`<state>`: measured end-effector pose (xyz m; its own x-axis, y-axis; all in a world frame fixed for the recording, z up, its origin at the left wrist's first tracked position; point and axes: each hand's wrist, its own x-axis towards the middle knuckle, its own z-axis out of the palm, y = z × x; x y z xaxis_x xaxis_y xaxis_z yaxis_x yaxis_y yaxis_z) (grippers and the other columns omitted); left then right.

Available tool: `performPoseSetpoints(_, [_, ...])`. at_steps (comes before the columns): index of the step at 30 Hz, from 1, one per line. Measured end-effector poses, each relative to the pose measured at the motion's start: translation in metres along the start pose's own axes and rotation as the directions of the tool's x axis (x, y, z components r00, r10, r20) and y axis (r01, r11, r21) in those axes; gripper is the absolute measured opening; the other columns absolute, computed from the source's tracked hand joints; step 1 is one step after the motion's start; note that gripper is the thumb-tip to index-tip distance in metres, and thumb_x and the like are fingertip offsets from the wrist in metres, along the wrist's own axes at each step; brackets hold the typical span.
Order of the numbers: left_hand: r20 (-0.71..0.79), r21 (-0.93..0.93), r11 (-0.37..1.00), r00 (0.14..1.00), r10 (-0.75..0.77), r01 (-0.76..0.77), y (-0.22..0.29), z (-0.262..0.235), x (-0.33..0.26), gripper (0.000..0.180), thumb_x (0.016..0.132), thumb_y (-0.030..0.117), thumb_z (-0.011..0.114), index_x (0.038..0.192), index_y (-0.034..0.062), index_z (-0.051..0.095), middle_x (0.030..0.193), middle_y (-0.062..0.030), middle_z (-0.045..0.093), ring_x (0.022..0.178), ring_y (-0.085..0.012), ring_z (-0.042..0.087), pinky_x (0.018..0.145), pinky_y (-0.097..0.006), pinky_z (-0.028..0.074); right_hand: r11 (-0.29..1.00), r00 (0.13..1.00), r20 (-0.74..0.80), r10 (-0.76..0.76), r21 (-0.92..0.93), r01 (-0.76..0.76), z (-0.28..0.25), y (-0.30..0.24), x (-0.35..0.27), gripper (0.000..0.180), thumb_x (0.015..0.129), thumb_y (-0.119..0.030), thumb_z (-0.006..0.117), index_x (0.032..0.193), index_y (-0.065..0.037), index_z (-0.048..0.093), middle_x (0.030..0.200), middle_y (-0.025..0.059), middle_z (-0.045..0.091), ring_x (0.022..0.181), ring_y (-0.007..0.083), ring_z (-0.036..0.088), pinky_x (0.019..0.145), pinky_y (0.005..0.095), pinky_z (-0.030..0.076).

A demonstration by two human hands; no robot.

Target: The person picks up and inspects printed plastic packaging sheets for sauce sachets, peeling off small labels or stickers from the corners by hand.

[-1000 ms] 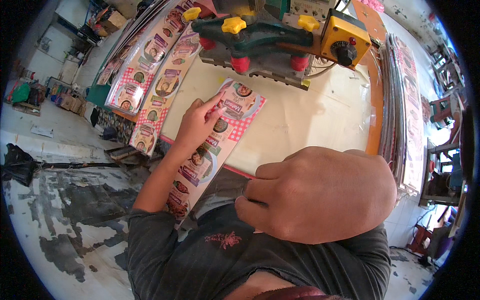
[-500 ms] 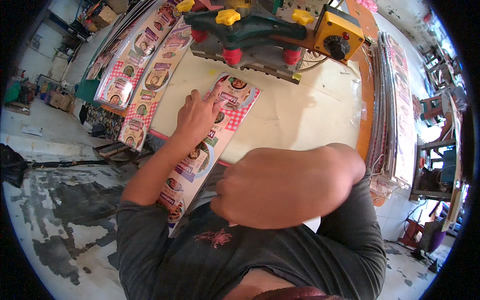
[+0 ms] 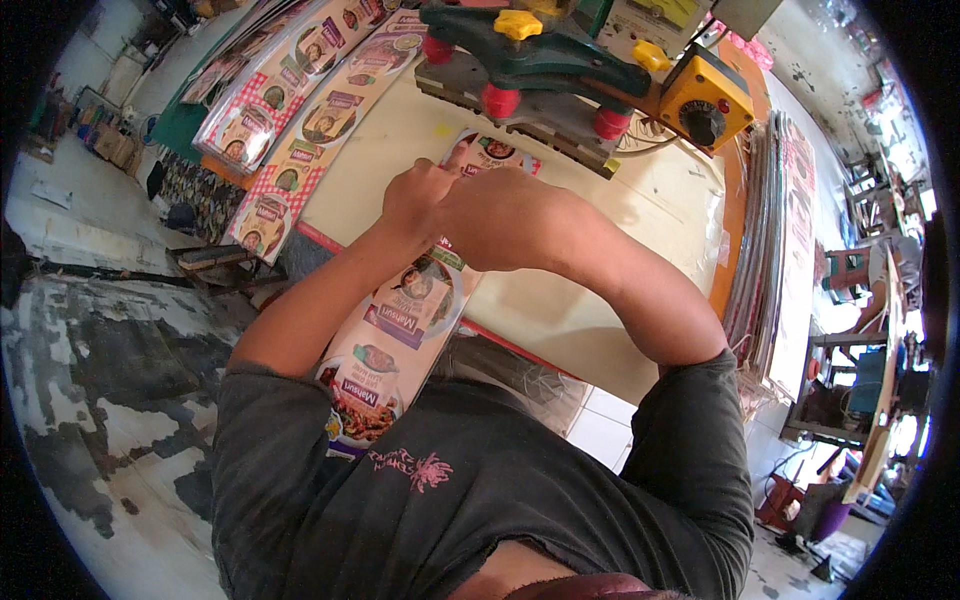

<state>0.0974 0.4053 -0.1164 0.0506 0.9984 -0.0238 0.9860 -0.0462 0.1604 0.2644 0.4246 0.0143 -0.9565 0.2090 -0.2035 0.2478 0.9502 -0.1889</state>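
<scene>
Printed strip (image 3: 402, 310) over the near edge of a cream worktop (image 3: 650, 225), both hands at its far part.
Left hand (image 3: 415, 200): one finger stretched out, rest unclear; right hand (image 3: 498, 222) overlaps it, fingers hidden; can't tell openness or grip. Green press (image 3: 565, 72) behind, printed sheets (image 3: 300, 125) left, stack (image 3: 775, 280) right, patchy grey floor (image 3: 110, 390).

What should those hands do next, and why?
Perhaps the left hand and right hand could slide the printed strip a little toward the machine: both hands are over the strip's far part, while its near end reaches past the near edge of the table.
</scene>
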Motion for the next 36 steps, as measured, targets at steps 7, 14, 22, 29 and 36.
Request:
performPoseSetpoints(7, [-0.070, -0.021, 0.998, 0.996, -0.060, 0.059, 0.022, -0.006, 0.013, 0.062, 0.105, 0.043, 0.055, 0.154, 0.0061, 0.049, 0.091, -0.0250, 0.072, 0.083, -0.0414, 0.074, 0.071, -0.052, 0.061, 0.954, 0.901, 0.314, -0.301, 0.111, 0.280, 0.062, 0.014, 0.017, 0.019, 0.084, -0.015, 0.062, 0.084, 0.002, 0.073, 0.073, 0.0244, 0.067, 0.074, 0.0419, 0.068, 0.065, 0.0515, 0.053])
performPoseSetpoints(14, [-0.154, -0.077, 0.996, 0.987, -0.047, 0.036, 0.013, 0.006, 0.018, 0.057, 0.107, 0.045, 0.054, 0.153, 0.0119, 0.052, 0.084, -0.0241, 0.073, 0.080, -0.0440, 0.073, 0.072, -0.054, 0.060, 0.559, 0.654, 0.042, -0.755, 0.563, 0.609, 0.110, -0.052, 0.028, 0.030, 0.091, -0.026, 0.063, 0.079, 0.002, 0.067, 0.073, 0.0201, 0.067, 0.072, 0.0442, 0.064, 0.068, 0.0518, 0.050])
performPoseSetpoints(22, [-0.103, 0.013, 0.999, 0.994, -0.042, 0.044, 0.018, -0.008, 0.017, 0.059, 0.106, 0.048, 0.053, 0.151, 0.0096, 0.056, 0.074, -0.0184, 0.071, 0.073, -0.0372, 0.073, 0.064, -0.049, 0.060, 0.534, 0.547, -0.601, -0.583, 0.225, 0.815, 0.154, -0.055, 0.028, 0.026, 0.089, -0.025, 0.067, 0.072, -0.006, 0.058, 0.066, 0.0117, 0.062, 0.065, 0.0328, 0.066, 0.059, 0.0466, 0.051])
performPoseSetpoints(29, [-0.106, -0.017, 0.999, 0.993, -0.048, 0.046, 0.011, -0.001, 0.025, 0.061, 0.106, 0.055, 0.050, 0.154, 0.0174, 0.053, 0.075, -0.0187, 0.072, 0.072, -0.0393, 0.073, 0.066, -0.051, 0.059, 0.799, 0.575, -0.720, -0.389, 0.047, 0.599, 0.139, 0.004, 0.052, 0.015, 0.080, -0.020, 0.069, 0.075, -0.007, 0.062, 0.066, 0.0087, 0.062, 0.062, 0.0305, 0.065, 0.056, 0.0444, 0.052])
performPoseSetpoints(36, [-0.136, -0.066, 0.997, 0.990, -0.039, 0.030, 0.005, 0.003, 0.031, 0.059, 0.104, 0.057, 0.051, 0.156, 0.0295, 0.050, 0.076, -0.0233, 0.070, 0.076, -0.0435, 0.073, 0.069, -0.056, 0.059, 0.848, 0.663, -0.675, -0.325, 0.103, 0.520, 0.133, 0.014, 0.053, 0.012, 0.077, -0.018, 0.068, 0.073, -0.007, 0.064, 0.065, 0.0090, 0.063, 0.061, 0.0308, 0.064, 0.056, 0.0451, 0.051])
